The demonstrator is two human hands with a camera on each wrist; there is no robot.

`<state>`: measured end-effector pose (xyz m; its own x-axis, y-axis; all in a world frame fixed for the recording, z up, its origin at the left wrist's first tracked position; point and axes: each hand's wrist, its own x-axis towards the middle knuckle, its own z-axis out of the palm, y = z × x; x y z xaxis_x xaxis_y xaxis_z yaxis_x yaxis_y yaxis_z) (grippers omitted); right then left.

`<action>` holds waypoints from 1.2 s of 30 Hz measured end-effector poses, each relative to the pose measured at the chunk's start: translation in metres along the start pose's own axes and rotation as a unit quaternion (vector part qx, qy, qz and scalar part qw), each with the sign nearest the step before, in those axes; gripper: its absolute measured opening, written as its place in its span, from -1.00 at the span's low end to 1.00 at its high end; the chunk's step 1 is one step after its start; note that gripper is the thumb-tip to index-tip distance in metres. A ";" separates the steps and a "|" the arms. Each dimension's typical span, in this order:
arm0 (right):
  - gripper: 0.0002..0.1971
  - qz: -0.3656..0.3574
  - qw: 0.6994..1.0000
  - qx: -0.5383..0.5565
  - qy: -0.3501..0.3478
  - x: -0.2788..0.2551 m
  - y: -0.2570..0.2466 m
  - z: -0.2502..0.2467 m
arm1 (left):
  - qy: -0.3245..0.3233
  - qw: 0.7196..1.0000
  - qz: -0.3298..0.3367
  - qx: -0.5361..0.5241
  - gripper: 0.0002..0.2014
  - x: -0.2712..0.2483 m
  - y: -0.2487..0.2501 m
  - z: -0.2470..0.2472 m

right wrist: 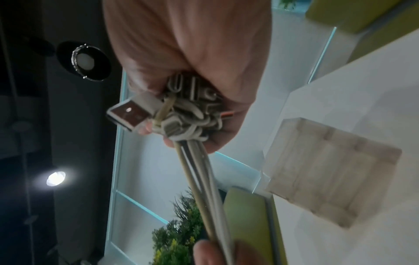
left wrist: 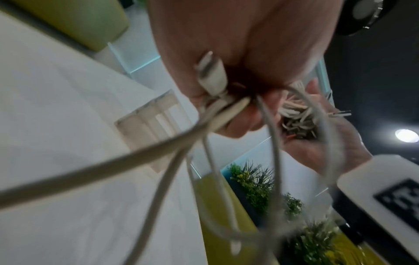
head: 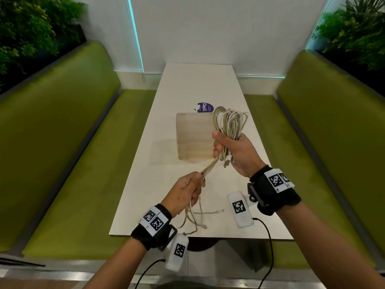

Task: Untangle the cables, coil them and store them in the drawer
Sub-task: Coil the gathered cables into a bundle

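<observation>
Head view: wooden box point(head: 192, 138) and purple sticker point(head: 205, 107) behind held cables point(head: 229, 124).

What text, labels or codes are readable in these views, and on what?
"ClayG", cut off by the wooden box: white letters on the purple round sticker on the table.
Smaller print under it on the sticker: too small to read.
Wrist bands and white camera units: black-and-white square marker codes, with no readable words; tiny marks at the band edges can't be read.
Both wrist views: no legible text.
</observation>
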<state>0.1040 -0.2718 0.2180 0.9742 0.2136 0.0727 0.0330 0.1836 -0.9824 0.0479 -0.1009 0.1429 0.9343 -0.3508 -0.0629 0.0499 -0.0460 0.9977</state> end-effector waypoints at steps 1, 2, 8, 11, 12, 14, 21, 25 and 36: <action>-0.80 -0.001 1.000 -0.014 -0.006 0.000 -0.001 -0.001 | -0.008 1.000 0.000 0.002 -0.61 0.001 0.002 -0.003; -0.79 -0.002 0.999 -0.031 -0.009 0.000 -0.001 -0.002 | -0.017 1.000 -0.001 -0.003 -0.65 0.001 0.004 -0.006; -0.70 -0.004 0.972 -0.232 -0.037 -0.003 -0.018 -0.012 | -0.045 0.998 -0.031 -0.041 -0.78 -0.001 0.009 -0.017; -0.78 0.033 0.918 -0.377 -0.121 -0.003 -0.027 -0.014 | -0.046 0.996 -0.039 -0.061 -0.75 0.002 0.013 -0.022; -0.80 0.044 0.897 -0.412 -0.151 -0.003 -0.028 -0.013 | -0.046 0.997 -0.037 -0.057 -0.74 0.003 0.016 -0.023; -0.83 0.063 0.856 -0.470 -0.207 -0.002 -0.026 -0.010 | -0.044 0.998 -0.028 -0.040 -0.75 0.005 0.020 -0.024; -0.78 0.108 0.823 -0.483 -0.279 -0.001 -0.017 -0.006 | -0.043 0.998 -0.023 -0.026 -0.76 0.007 0.022 -0.017; -0.80 0.120 0.821 -0.481 -0.283 0.000 -0.008 -0.009 | -0.052 0.998 -0.017 -0.028 -0.76 0.007 0.021 -0.013; -0.84 -0.041 0.573 -0.749 -0.329 -0.006 -0.009 0.000 | -0.258 0.924 -0.207 -0.190 0.14 0.018 0.028 -0.041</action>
<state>0.0976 -0.2744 0.2269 0.6766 0.6697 -0.3061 0.7081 -0.7058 0.0210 0.0804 -0.0702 0.1707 0.5204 -0.7806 -0.3463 0.5772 0.0227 0.8163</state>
